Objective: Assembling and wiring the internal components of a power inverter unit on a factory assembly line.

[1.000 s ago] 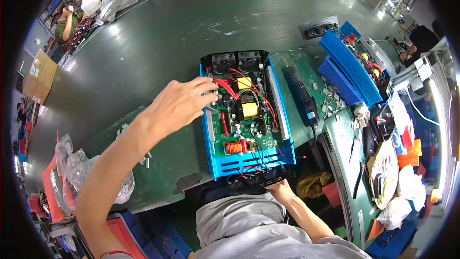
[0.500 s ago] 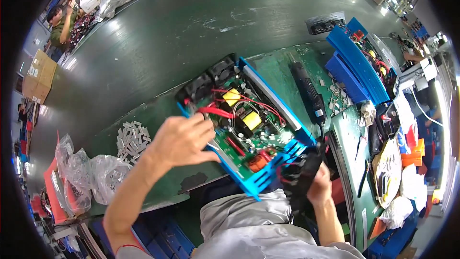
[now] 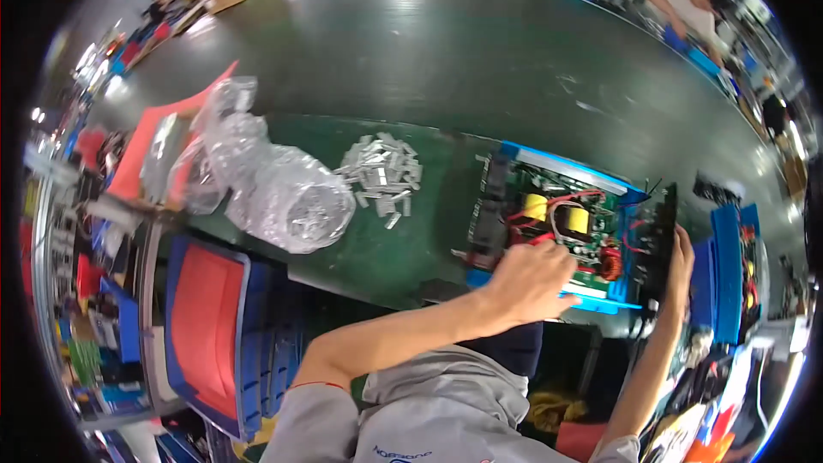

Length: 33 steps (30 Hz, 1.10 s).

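Observation:
A blue metal housing (image 3: 600, 302) lies at the table's near edge, holding a green circuit board with yellow transformers (image 3: 578, 221), a copper coil (image 3: 610, 262) and red wires (image 3: 563, 199). Black fans (image 3: 490, 206) sit at its left end. My left hand (image 3: 536, 283) is closed over the near wall beside the red wires; its fingertips' contents are hidden. My right hand (image 3: 681, 266) grips a black end panel (image 3: 662, 236) from its outer side, at the housing's right end. Thin wires run between panel and board.
Loose silvery metal pieces (image 3: 381, 173) are heaped left of the housing, beside clear plastic bags (image 3: 296, 197). A red-lined blue bin (image 3: 206, 326) stands below the table edge. Another blue housing (image 3: 727, 270) stands at the right. Across the table, a person (image 3: 686, 9) is at work.
The view has swung left, showing more bags and the bin. Now the housing lies squarer to the table edge. My right hand has brought the black panel up to its right end.

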{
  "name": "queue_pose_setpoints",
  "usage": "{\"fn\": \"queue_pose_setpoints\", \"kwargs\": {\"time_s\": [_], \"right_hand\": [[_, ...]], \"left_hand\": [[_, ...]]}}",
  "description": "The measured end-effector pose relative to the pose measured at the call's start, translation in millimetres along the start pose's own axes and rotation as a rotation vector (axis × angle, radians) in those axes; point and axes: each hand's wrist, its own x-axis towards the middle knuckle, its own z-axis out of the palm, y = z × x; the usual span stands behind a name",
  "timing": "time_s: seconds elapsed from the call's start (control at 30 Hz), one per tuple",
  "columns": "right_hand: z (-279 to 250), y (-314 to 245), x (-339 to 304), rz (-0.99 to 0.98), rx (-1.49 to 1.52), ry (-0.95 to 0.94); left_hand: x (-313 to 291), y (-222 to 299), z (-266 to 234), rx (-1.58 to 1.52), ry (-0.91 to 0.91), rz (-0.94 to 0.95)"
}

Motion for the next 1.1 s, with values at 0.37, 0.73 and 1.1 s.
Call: {"fn": "queue_pose_setpoints", "kwargs": {"time_s": [0.37, 0.73, 1.1], "right_hand": [[58, -104, -156, -0.42, -0.275, 0.192], [123, -112, -198, -0.309, -0.047, 0.049], [150, -132, -196, -0.352, 0.172, -0.129]], "left_hand": [[-41, -26, -87, -0.088, 0.554, -0.323], [-170, -127, -139, 0.477, 0.455, -0.962], [-175, -155, -150, 0.562, 0.254, -0.79]]}}
